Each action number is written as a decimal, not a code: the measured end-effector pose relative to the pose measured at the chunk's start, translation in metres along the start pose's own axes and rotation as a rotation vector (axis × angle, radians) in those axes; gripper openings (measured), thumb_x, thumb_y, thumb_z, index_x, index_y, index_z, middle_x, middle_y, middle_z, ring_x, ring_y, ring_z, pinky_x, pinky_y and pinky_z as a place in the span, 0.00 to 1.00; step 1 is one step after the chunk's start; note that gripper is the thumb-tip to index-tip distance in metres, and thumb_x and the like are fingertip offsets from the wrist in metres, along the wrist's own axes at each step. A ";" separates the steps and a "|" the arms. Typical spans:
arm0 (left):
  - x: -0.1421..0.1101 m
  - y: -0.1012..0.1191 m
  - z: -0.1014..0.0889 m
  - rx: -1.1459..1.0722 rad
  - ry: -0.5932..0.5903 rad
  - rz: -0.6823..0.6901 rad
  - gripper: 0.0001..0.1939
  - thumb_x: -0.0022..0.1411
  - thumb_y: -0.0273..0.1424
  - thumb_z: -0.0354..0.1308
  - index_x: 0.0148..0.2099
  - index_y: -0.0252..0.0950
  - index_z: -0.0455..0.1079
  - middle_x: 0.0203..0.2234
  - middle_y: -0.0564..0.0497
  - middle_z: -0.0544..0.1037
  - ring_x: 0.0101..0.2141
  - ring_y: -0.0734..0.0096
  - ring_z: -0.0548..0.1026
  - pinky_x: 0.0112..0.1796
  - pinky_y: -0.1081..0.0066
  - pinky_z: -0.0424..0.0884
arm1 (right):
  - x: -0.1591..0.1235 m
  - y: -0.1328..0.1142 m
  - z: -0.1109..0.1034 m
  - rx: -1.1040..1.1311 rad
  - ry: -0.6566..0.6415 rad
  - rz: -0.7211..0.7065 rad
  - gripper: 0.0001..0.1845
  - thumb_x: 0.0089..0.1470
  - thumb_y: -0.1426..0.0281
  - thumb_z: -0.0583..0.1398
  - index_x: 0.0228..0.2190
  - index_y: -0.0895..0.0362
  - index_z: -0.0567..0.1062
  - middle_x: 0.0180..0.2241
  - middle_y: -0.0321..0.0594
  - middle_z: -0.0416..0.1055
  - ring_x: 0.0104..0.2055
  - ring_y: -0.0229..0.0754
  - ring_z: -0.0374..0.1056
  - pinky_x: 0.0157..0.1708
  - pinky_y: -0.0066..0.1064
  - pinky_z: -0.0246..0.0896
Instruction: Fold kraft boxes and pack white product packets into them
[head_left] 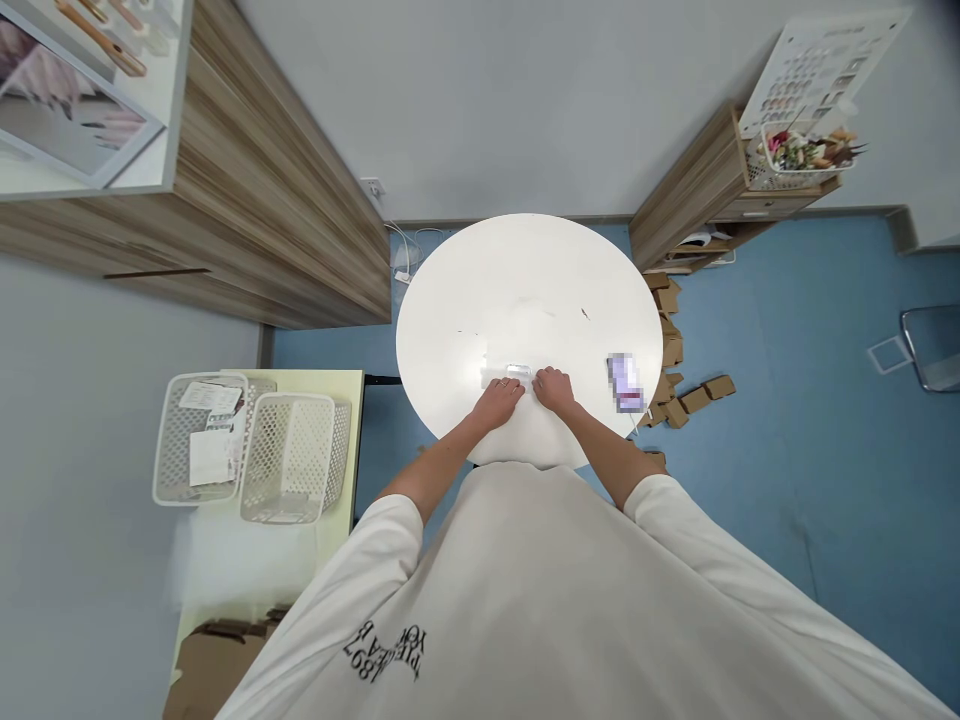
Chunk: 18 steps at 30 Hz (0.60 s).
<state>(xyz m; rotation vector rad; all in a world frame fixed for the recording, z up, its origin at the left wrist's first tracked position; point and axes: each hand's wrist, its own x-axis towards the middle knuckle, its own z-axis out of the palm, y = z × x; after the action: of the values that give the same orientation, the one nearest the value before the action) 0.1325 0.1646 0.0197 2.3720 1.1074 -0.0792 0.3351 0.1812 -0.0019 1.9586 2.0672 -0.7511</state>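
Observation:
On the round white table, a small clear plastic bag lies flat near the edge closest to my body. A shiny, see-through piece shows at its upper side; whether it is inside the bag or on top I cannot tell. My left hand, with a ring on one finger, presses its bent fingers onto the bag's lower edge. Just to the right, my right hand has its fingers curled together at the bag's right end. The fingertips of both hands are partly hidden.
A blurred purple phone-like object lies on the table's right side. White plastic baskets stand on a yellowish side table at left, one holding papers. Cardboard boxes lie on the floor at right. Wooden cabinets flank the table.

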 end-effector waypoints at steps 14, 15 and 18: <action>0.037 -0.017 0.016 0.060 0.014 -0.112 0.27 0.60 0.23 0.54 0.61 0.40 0.62 0.63 0.39 0.66 0.60 0.51 0.65 0.55 0.54 0.61 | -0.006 0.001 -0.010 0.080 0.095 -0.015 0.21 0.66 0.69 0.52 0.58 0.57 0.66 0.56 0.52 0.70 0.56 0.53 0.65 0.56 0.41 0.53; 0.039 -0.017 0.015 0.053 0.014 -0.118 0.26 0.60 0.23 0.54 0.60 0.40 0.62 0.61 0.39 0.67 0.59 0.51 0.66 0.54 0.54 0.61 | -0.010 0.002 -0.011 0.068 0.147 -0.036 0.21 0.65 0.70 0.52 0.58 0.57 0.67 0.59 0.52 0.67 0.59 0.53 0.62 0.58 0.42 0.51; 0.042 -0.019 0.012 0.032 0.019 -0.110 0.23 0.60 0.22 0.54 0.57 0.39 0.65 0.59 0.39 0.68 0.57 0.51 0.67 0.54 0.54 0.61 | -0.021 0.002 -0.011 0.022 0.224 -0.113 0.21 0.63 0.75 0.51 0.55 0.56 0.71 0.62 0.50 0.63 0.63 0.53 0.55 0.62 0.43 0.46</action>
<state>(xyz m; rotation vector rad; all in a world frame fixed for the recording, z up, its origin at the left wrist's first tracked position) 0.1483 0.1985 -0.0096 2.3433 1.2536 -0.1141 0.3415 0.1684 0.0172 2.0352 2.3230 -0.6013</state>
